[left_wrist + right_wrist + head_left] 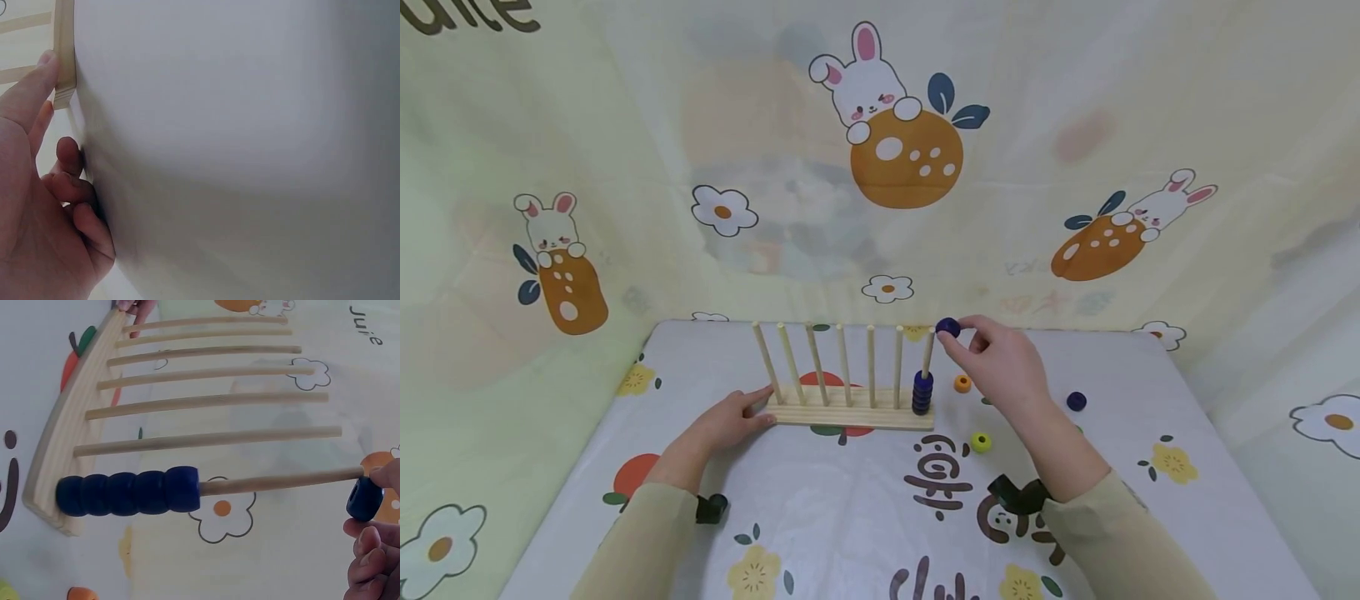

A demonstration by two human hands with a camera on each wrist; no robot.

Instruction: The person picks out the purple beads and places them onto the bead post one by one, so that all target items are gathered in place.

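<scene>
A wooden peg rack (850, 419) with a row of several upright rods stands on the table. My left hand (726, 425) holds its left end between thumb and forefinger; in the left wrist view the thumb (34, 87) lies along the base, other fingers curled below. With thumb and fingertips, my right hand (1009, 362) pinches a dark blue bead (948, 327) beside the top of the rightmost rod (281, 480). Whether bead and rod touch, I cannot tell. Several blue beads (128, 492) are stacked at the bottom of that rod. The other rods are bare.
Right of the rack lie an orange bead (962, 383), a yellow-green bead (981, 442) and another dark blue bead (1077, 402). A printed cloth (850, 517) covers the table. A patterned curtain (775, 125) hangs behind it.
</scene>
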